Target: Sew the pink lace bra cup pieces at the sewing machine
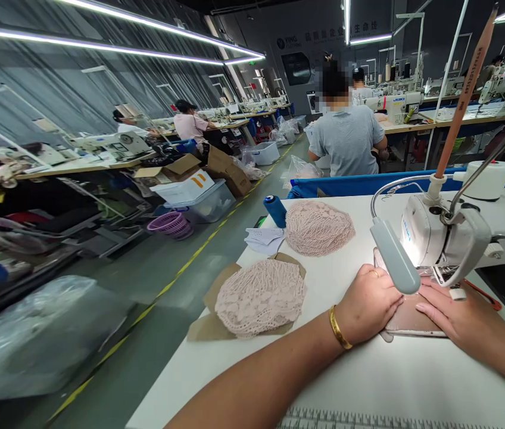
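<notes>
A white sewing machine (426, 232) stands at the right, with a grey lamp (395, 256) in front of its head. Under the needle area lies a flat pink fabric piece (413, 322) with a pale edge. My left hand (371, 304), with a ring and a gold bangle, has its fingers curled together on the piece's left side. Stretched flat on its right side are the fingers of my right hand (462, 313). The lamp and machine head hide the needle and some fingertips.
Two stacks of pinkish lace pieces, a near stack (261, 298) and a far stack (319, 228), lie left of my hands. Beside them are a blue thread cone (274, 210) and white paper pieces (265, 240). A ruler scale (359, 420) runs along the front. A co-worker (346, 137) sits ahead.
</notes>
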Tool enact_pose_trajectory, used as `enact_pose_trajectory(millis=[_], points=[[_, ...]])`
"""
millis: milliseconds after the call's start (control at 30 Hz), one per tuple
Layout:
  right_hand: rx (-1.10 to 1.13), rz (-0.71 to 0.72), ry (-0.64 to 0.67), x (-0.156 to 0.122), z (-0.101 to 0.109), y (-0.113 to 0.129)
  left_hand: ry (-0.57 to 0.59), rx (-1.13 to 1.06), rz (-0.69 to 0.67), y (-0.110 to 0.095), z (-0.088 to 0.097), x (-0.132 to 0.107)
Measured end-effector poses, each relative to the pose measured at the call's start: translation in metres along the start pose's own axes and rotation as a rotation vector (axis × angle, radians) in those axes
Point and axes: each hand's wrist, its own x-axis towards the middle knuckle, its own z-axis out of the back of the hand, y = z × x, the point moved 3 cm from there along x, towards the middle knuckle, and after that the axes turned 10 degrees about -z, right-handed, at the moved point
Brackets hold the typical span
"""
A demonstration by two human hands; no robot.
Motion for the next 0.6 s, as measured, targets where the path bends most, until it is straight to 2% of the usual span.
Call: enact_pose_trajectory(millis=[300, 500, 600], points=[[-0.048, 0.040, -0.026, 0.003, 0.003, 0.002, 0.003, -0.006, 0.027, 0.000, -0.001, 0.000], [0.005, 0.019, -0.017, 0.002, 0.001, -0.001, 0.069, 0.086, 0.155, 0.010, 0.008, 0.004], [0.006, 0.044, -0.019, -0.004, 0.001, -0.001, 0.073, 0.155, 0.201, 0.005, 0.016, 0.003]])
